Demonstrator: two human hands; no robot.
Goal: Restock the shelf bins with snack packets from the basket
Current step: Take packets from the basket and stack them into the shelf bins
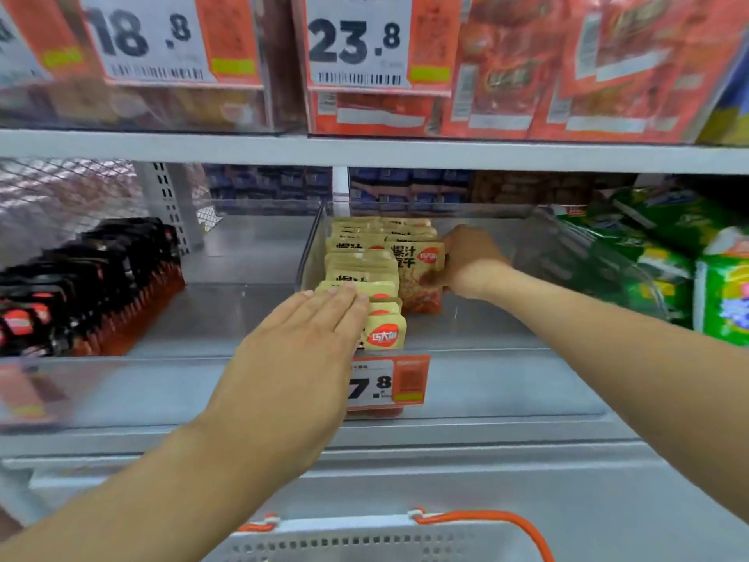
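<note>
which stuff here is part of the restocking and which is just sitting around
In the job: beige packets, clear bin, basket, left hand, right hand.

Just there: black packets, green packs, red packs, price tags.

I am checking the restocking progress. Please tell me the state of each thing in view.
left hand: flat, fingers pressing on the front packets
right hand: gripping an upright packet
clear bin: partly filled, right part bare
black packets: standing in a row
basket: contents hidden
</note>
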